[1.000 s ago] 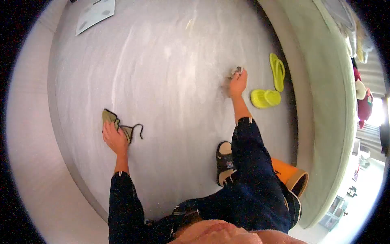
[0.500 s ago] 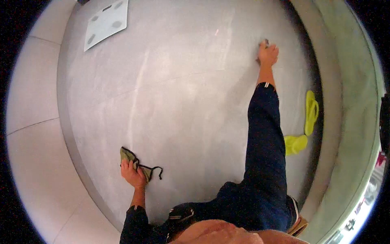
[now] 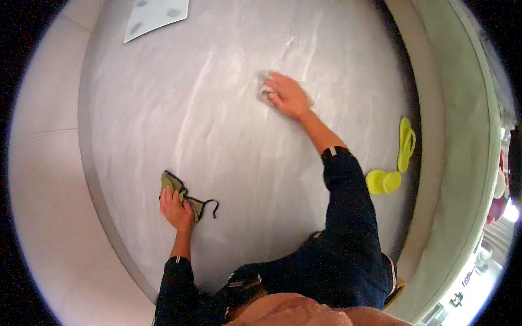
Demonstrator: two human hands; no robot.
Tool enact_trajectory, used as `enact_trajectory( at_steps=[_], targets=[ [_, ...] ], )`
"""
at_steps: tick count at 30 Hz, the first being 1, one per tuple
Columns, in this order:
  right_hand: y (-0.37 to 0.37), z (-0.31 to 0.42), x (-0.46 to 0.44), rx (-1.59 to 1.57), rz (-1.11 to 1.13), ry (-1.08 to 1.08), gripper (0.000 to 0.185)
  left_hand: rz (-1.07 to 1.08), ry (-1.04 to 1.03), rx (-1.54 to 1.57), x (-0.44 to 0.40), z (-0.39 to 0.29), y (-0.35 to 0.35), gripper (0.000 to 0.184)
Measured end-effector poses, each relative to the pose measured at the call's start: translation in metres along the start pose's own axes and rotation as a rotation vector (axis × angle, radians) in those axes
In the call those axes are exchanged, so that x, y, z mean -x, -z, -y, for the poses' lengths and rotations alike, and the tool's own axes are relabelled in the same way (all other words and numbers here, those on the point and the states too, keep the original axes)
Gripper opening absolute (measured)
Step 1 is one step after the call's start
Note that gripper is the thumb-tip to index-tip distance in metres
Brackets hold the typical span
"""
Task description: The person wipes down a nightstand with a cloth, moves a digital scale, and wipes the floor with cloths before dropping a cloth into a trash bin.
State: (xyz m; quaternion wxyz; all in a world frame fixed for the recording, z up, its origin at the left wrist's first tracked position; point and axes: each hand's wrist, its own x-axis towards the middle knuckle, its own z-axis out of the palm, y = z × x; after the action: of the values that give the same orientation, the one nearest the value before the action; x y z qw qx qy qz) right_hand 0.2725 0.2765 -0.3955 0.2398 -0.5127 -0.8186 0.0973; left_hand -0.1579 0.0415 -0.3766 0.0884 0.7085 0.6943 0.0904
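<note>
At the lower left, my left hand point(image 3: 176, 211) is on the floor, its fingers bent over a green cloth point(image 3: 170, 183) with black edging. A thin black tie trails from the cloth to the right. My right arm stretches forward, and my right hand point(image 3: 289, 96) is down at the floor near the upper middle. Under its fingers is a greyish rag point(image 3: 264, 93) with darker spots, smeared by motion and mostly covered by the hand.
Grey floor point(image 3: 244, 163) with pale streaks lies around both hands. A white scale point(image 3: 157, 16) is at the upper left. Yellow-green flip-flops point(image 3: 405, 145) lie at the right by a pale green curved edge point(image 3: 462, 163). A light wall point(image 3: 49, 179) runs along the left.
My right hand has swept left across the floor from the far right, with my elbow bending. My left hand stays on the green cloth. The view has shifted slightly.
</note>
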Motion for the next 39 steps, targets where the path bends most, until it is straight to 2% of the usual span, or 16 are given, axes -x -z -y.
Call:
enact_trajectory(
  at_steps=[4, 8, 11, 14, 16, 17, 20, 22, 24, 25, 26, 28, 30, 33, 35, 39],
  targets=[
    [-0.017, 0.089, 0.042, -0.069, 0.102, 0.066, 0.044, 0.004, 0.071, -0.018, -0.001, -0.016, 0.009, 0.042],
    [-0.045, 0.166, 0.119, -0.159, 0.197, 0.184, 0.048, -0.141, -0.003, 0.036, 0.007, 0.000, -0.007, 0.039],
    [-0.035, 0.227, 0.175, -0.153, 0.347, 0.102, 0.047, -0.219, -0.052, 0.006, 0.012, 0.002, -0.009, 0.036],
    [-0.038, 0.277, 0.235, -0.208, 0.394, 0.095, 0.042, -0.199, -0.038, 0.038, 0.013, 0.006, 0.000, 0.035],
    [-0.041, 0.280, 0.269, -0.494, 0.354, 0.177, 0.037, -0.202, -0.035, 0.032, 0.010, 0.006, -0.003, 0.036],
    [-0.029, 0.288, 0.267, -0.570, 0.444, 0.061, 0.030, -0.201, -0.034, 0.030, 0.010, 0.008, -0.005, 0.036],
    [-0.006, 0.262, 0.230, -0.523, 0.482, -0.274, 0.029, -0.201, -0.050, 0.030, 0.012, 0.006, -0.001, 0.036],
    [0.009, 0.221, 0.168, -0.235, 0.345, -0.610, 0.031, -0.209, -0.058, 0.032, 0.013, 0.007, 0.000, 0.036],
    [0.021, 0.175, 0.113, -0.343, -0.101, -0.649, 0.033, -0.211, -0.061, 0.043, 0.014, 0.008, 0.003, 0.036],
    [0.026, 0.153, 0.089, -0.373, -0.239, -0.675, 0.033, -0.205, -0.061, 0.054, 0.013, 0.008, 0.007, 0.036],
    [0.017, 0.117, 0.080, -0.131, -0.413, -0.498, 0.032, -0.198, -0.058, 0.064, 0.012, 0.007, 0.010, 0.036],
    [0.002, 0.053, 0.068, -0.098, -0.438, -0.596, 0.035, -0.161, -0.050, 0.069, 0.010, 0.005, 0.017, 0.037],
    [-0.005, 0.046, 0.057, 0.262, -0.556, -0.613, 0.037, -0.150, -0.050, 0.070, 0.011, 0.004, 0.014, 0.037],
    [-0.018, 0.045, 0.031, 0.428, -0.350, -0.935, 0.042, -0.151, -0.048, 0.061, 0.006, 0.004, 0.004, 0.038],
    [-0.024, 0.043, 0.004, 0.486, -0.345, -0.888, 0.042, -0.084, -0.018, 0.046, 0.005, 0.003, 0.008, 0.039],
    [-0.045, 0.005, -0.048, 0.528, -0.347, -0.824, 0.043, -0.163, -0.068, 0.074, 0.006, 0.009, -0.006, 0.039]
  ],
)
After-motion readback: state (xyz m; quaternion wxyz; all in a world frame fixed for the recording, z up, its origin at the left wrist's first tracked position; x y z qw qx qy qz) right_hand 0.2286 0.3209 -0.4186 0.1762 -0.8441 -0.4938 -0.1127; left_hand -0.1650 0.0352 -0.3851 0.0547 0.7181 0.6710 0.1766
